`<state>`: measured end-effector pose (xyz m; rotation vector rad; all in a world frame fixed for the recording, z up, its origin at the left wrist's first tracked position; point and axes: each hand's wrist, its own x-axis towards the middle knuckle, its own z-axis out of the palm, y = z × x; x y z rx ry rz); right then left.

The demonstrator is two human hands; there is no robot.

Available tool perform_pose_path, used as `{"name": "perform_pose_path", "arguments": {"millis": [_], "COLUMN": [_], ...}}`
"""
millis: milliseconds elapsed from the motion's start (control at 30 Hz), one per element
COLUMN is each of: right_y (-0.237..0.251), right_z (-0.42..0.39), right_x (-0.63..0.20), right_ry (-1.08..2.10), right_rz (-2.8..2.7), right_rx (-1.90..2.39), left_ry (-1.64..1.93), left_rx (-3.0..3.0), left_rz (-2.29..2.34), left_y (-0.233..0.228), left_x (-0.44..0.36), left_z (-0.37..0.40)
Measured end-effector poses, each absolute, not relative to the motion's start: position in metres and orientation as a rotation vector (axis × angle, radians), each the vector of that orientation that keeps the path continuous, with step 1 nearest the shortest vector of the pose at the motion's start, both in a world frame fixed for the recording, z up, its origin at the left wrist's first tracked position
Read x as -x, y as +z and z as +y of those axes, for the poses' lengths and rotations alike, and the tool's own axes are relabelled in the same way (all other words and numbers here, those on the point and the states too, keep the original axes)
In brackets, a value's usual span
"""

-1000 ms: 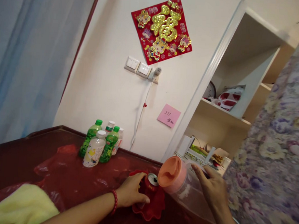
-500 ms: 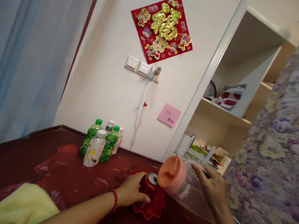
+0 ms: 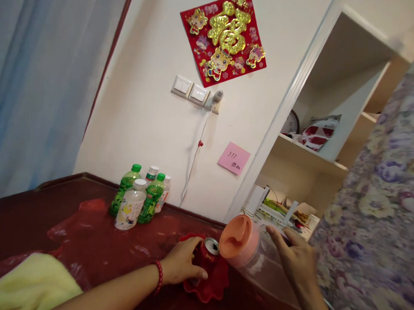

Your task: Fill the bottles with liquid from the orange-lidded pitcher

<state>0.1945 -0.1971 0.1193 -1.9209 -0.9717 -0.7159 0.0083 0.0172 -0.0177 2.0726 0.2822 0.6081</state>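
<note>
Here the left hand [image 3: 182, 264], a red bead bracelet at its wrist, is wrapped around a red drink can [image 3: 206, 257] that stands upright in a scalloped red dish [image 3: 209, 287] on the dark red table [image 3: 33, 215]. Just beside it the right hand [image 3: 296, 264] grips a clear plastic pitcher with a salmon-pink lid [image 3: 239, 240] — tilted, its lid leaning over the can's opened top. Farther back, near the wall, a cluster of green and white bottles [image 3: 138, 197] stands; a pale yellow cloth [image 3: 27, 282] lies at the near left.

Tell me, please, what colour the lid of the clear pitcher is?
The pitcher lid is salmon orange, seen clearly in the head view, beside the right hand.
</note>
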Motion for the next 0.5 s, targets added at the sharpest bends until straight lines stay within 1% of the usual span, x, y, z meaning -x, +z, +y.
{"name": "perform_pose_path", "arguments": {"millis": [500], "right_y": [0.1171], "right_z": [-0.1963], "right_x": [-0.1961], "right_ry": [-0.737], "right_rz": [-0.979], "right_rx": [1.930], "left_ry": [0.604], "left_rx": [-2.068], "left_rz": [0.288], "left_y": [-0.0189], "left_x": [-0.0094], "left_z": [0.0179]}}
